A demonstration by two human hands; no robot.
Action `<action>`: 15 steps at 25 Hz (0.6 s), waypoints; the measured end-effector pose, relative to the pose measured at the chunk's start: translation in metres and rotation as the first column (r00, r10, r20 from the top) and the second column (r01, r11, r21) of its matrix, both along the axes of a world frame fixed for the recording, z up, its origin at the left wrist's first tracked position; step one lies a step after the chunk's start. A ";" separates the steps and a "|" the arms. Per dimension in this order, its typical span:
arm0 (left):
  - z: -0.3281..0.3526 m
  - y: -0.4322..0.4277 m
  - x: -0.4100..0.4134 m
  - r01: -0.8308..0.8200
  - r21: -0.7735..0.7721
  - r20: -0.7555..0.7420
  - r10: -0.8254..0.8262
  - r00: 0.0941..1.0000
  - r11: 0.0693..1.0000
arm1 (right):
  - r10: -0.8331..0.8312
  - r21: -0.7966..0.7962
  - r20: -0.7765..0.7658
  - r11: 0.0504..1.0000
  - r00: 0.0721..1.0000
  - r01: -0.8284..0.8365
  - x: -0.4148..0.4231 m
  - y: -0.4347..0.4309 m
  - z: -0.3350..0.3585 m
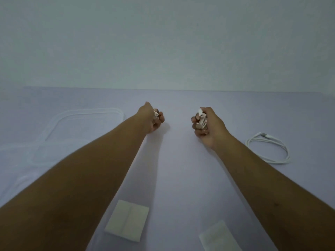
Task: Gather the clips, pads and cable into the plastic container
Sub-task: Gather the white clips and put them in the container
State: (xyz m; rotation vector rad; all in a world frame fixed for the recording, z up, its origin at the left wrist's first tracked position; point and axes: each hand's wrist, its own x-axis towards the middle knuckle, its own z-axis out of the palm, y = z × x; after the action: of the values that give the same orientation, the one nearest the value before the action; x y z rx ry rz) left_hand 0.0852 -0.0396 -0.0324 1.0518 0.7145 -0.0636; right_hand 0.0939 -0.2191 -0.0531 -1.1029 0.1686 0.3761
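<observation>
Both arms reach out over a pale table (177,160). My left hand (151,119) is curled round small white clips (156,114), just right of the clear plastic container (54,127). Curled the same way, my right hand (208,125) holds more white clips (202,119). A coiled white cable (268,149) lies on the table to the right of that hand. Two white square pads lie near me: one pad (126,221) between my forearms, and a second pad (220,236) partly under my right forearm at the bottom edge.
A clear lid or second clear piece (16,151) overlaps the container at the far left, partly hidden by my left forearm. A plain pale wall (166,42) rises behind the table's far edge.
</observation>
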 end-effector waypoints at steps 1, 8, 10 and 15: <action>0.009 0.004 -0.011 -0.027 -0.222 0.021 0.032 0.999 0.975 | 0.029 0.126 -0.021 0.992 0.999 -0.026 -0.008 0.001 0.008; 0.060 0.059 -0.094 0.009 -0.432 0.160 0.067 0.985 0.902 | 0.053 0.452 -0.228 0.890 0.972 0.058 -0.057 0.042 0.055; 0.072 0.084 -0.132 -0.003 -0.398 0.188 0.085 0.979 0.917 | 0.080 0.425 -0.245 0.904 0.966 0.033 -0.076 0.062 0.070; 0.079 0.143 -0.231 -0.104 -0.366 0.167 0.176 0.970 0.925 | 0.282 0.330 -0.189 0.920 0.941 -0.210 -0.129 0.123 0.101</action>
State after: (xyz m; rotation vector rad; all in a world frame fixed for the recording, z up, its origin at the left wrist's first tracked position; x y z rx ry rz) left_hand -0.1462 0.1036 0.0464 0.6463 0.5693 0.0350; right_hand -0.0348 -0.0958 0.0476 -0.7712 0.1712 0.7371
